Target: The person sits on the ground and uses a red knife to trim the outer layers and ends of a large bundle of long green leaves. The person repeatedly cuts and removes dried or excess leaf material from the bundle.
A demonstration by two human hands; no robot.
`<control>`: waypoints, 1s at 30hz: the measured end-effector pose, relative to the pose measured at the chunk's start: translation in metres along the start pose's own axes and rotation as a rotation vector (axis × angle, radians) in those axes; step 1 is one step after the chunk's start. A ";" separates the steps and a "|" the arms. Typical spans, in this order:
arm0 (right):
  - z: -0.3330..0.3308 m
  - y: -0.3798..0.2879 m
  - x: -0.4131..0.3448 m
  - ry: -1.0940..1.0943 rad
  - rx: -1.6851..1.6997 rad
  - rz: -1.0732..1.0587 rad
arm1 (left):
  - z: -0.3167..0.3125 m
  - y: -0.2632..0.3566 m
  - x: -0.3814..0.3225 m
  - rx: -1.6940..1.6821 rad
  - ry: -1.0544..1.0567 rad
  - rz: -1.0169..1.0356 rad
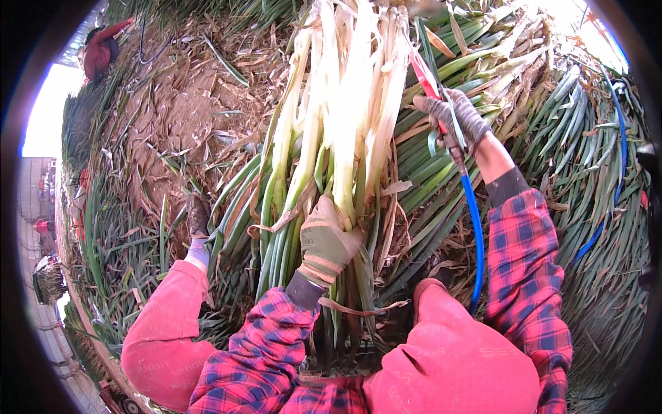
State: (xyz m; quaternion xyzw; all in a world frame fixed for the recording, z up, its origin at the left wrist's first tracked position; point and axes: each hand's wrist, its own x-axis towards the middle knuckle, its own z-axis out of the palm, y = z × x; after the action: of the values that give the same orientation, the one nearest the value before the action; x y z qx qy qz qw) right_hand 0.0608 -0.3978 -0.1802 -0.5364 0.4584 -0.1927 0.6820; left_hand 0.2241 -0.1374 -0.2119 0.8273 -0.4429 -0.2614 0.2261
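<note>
My left hand [328, 240], in a green and orange striped work glove, grips a bunch of long green onions [305, 155] between my knees. Their pale stalks point away from me and look washed out by bright light; the green leaves trail towards me. My right hand [457, 119], in a worn grey glove, is closed on a red-handled air blow gun [425, 77] to the right of the stalks. A blue hose [473, 227] runs from its lower end towards my right knee. The front end of the tool is hard to make out in the glare.
More green onions [465, 67] lie just right of the bunch, with a large pile [579, 150] beyond, crossed by another blue hose [622, 139]. Bare soil with dry husks [181, 114] stretches to the left. A person in red [99, 52] is at the far upper left.
</note>
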 end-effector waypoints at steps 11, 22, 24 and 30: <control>-0.003 -0.002 -0.011 -0.028 0.161 0.034 | -0.010 -0.008 -0.023 0.148 0.301 0.313; -0.027 0.149 -0.238 0.014 -0.079 -0.104 | 0.005 0.091 0.006 -0.104 0.274 0.589; -0.056 0.132 -0.245 0.166 0.054 -0.005 | 0.028 0.109 0.028 -0.175 0.148 0.688; -0.080 0.132 -0.263 0.309 0.110 -0.060 | 0.098 0.190 0.105 0.170 0.248 1.036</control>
State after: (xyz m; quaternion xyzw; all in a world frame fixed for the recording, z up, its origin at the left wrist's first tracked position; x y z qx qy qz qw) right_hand -0.1692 -0.1978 -0.1904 -0.4755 0.5304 -0.3178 0.6258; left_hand 0.0946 -0.3366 -0.1956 0.5404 -0.7827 0.0210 0.3081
